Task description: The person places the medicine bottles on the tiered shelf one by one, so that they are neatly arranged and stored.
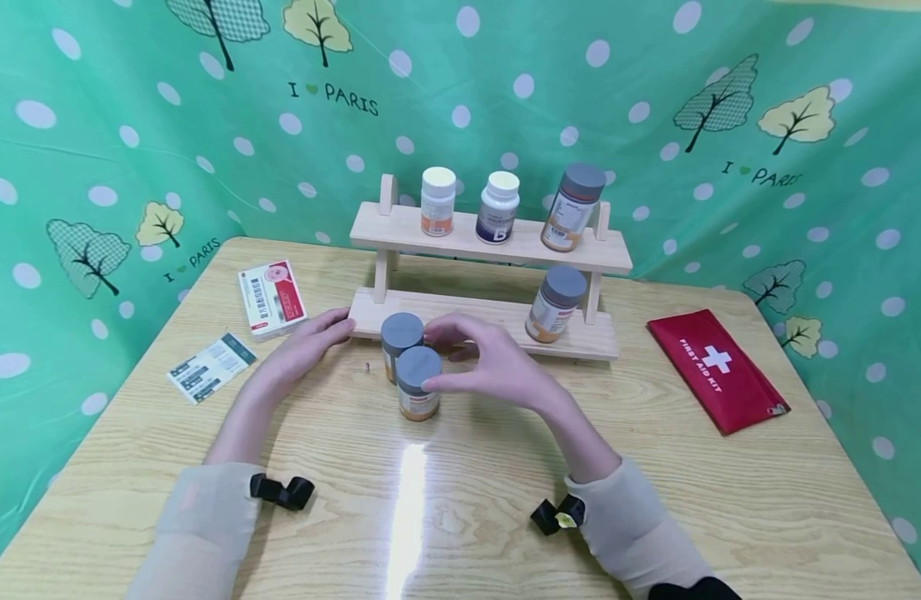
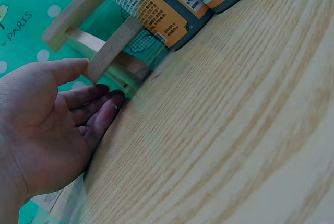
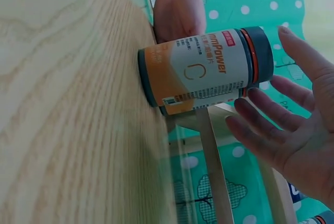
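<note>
My left hand (image 1: 307,343) grips the left end of a two-tier wooden rack (image 1: 490,321), with the thumb against the lower plank's end. Two grey-lidded supplement bottles stand upright on the table before the rack, one behind the other: the rear bottle (image 1: 402,332) and the front bottle (image 1: 418,392). Around their right side curves my right hand (image 1: 498,362), thumb by the front bottle's lid and fingers by the rear one. In the right wrist view, this hand (image 3: 300,125) has its fingers spread beside the orange-and-white front bottle (image 3: 201,72), apart from it.
On the upper plank stand two white-capped bottles (image 1: 437,202) (image 1: 498,208) and a taller grey-lidded bottle (image 1: 573,208). Another grey-lidded bottle (image 1: 555,304) stands on the lower plank's right. A medicine box (image 1: 272,300) and a blister pack (image 1: 212,367) lie left; a red first aid pouch (image 1: 718,371) lies right.
</note>
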Tool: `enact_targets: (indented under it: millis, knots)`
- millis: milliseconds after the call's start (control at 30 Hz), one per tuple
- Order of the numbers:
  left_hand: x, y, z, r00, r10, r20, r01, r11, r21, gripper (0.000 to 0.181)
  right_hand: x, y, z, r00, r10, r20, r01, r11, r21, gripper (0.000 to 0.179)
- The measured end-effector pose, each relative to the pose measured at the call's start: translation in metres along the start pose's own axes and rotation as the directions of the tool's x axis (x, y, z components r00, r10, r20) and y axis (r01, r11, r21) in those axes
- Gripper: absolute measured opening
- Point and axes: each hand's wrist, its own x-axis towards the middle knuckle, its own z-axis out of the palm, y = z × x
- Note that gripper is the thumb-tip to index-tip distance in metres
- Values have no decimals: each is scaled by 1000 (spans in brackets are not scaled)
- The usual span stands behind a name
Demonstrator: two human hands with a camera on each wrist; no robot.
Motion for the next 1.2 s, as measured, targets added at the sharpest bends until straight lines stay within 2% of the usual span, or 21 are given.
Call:
enact_targets:
  millis: [167,400,633,1200]
  knots:
    - [0,0,0,1000,-3,0,3,1000,-2,78,0,-1,3,999,45,25,-44,999,-24,60]
    - [0,0,-1,1000,-4,-1,4,1000,-2,79,2,2,8,997,57,50,-55,998,-42,57]
    - [0,-1,0,1000,-8,-2,8,1000,1,79,2,4,13,996,79,46,-74,992,-101,59]
    - [3,-2,1,1000,7,6,-7,1000,-6,74,4,5,14,996,76,50,-73,995,-70,57]
